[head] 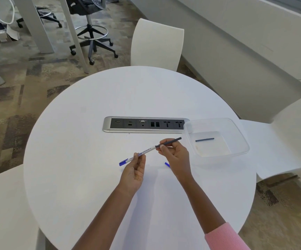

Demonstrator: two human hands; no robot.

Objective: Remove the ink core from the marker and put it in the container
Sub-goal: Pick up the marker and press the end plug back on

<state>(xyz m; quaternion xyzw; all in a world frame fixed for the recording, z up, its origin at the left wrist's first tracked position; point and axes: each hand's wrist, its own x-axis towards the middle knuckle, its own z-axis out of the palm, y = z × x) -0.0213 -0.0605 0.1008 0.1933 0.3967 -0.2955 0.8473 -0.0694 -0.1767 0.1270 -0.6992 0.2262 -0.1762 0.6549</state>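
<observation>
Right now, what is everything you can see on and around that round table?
Table: one, white, round, centre.
Socket panel: one, silver and black, set into the table's middle.
Container: one, clear plastic, table's right edge.
Loose ink core: one, dark, lying inside the container.
Marker: one, white with a blue cap, held above the table.
Ink core: one, dark, partly out of the marker's end.
Small blue piece: one, on the table behind the right wrist.
White chairs: several around the table.
Office chair: one, black, background.
Left hand: holds the marker.
Right hand: pinches the ink core.
</observation>
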